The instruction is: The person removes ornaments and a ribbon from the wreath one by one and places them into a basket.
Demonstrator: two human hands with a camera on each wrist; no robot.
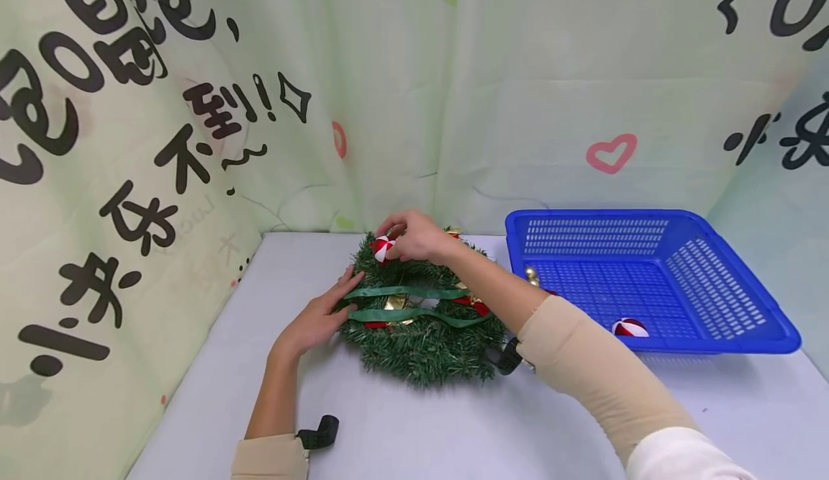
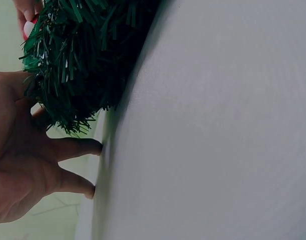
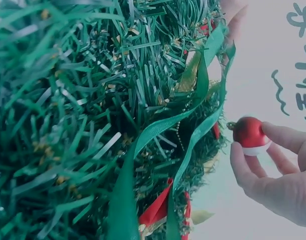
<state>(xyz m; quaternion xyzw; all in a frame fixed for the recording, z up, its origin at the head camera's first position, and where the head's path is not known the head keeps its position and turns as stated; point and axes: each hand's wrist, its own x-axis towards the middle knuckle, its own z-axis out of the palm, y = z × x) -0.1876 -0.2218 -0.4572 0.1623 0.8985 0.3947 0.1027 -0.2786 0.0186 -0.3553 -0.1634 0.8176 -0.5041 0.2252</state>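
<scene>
A green tinsel wreath [image 1: 427, 354] lies on the table, with two green ribbons [image 1: 414, 315] across it and red and gold decorations among its needles. My right hand [image 1: 419, 238] pinches a red and white Christmas ball [image 1: 383, 249] over the wreath's far left part. In the right wrist view that Christmas ball [image 3: 251, 134] sits between thumb and fingers, its small gold cap pointing toward the needles. Against the wreath's left side rests my left hand [image 1: 317, 322]. Two spread, straight fingers [image 2: 78, 147] of it reach the tabletop in the left wrist view; others are partly hidden by needles.
A blue plastic basket [image 1: 732, 347] stands on the right of the table. Inside are another red and white ball [image 1: 630, 327] and small gold balls [image 1: 532, 275]. Behind the table hangs a pale green curtain [image 1: 414, 106] with black lettering.
</scene>
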